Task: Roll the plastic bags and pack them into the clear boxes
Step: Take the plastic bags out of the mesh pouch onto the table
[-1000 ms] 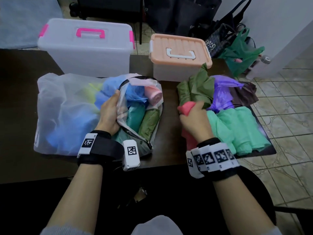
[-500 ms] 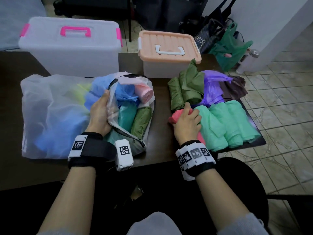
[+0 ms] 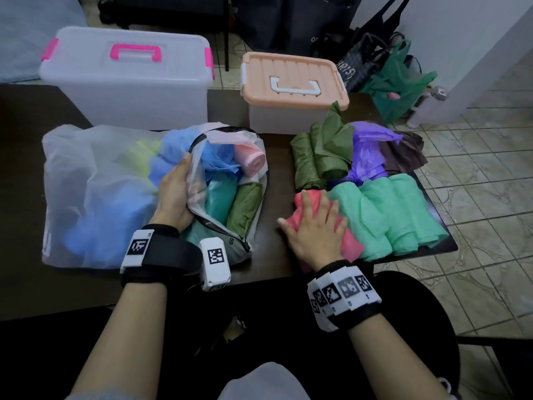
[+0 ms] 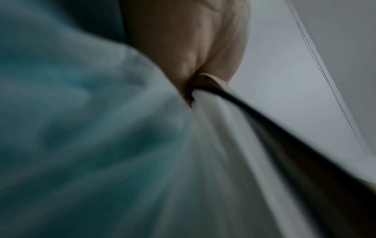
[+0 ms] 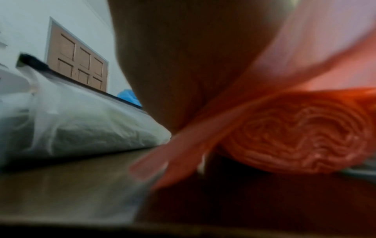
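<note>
A clear zip pouch lies open on the dark table, with rolled pink, teal, olive and loose blue bags inside. My left hand grips its zip-edged flap and holds the mouth open. In the left wrist view the zip edge is pinched between thumb and finger. My right hand lies flat, fingers spread, on a rolled red bag at the table's front. The right wrist view shows the roll's spiral end under the palm.
Right of the red bag lie mint-green rolls, olive rolls, and purple and brown bags on a black mat. A lidded clear box with pink handle and a peach-lidded box stand behind. A big translucent bag lies left.
My right hand has come down and toward me with the red bag, and its fingers have gone from curled round it to flat on top. The left hand keeps its hold.
</note>
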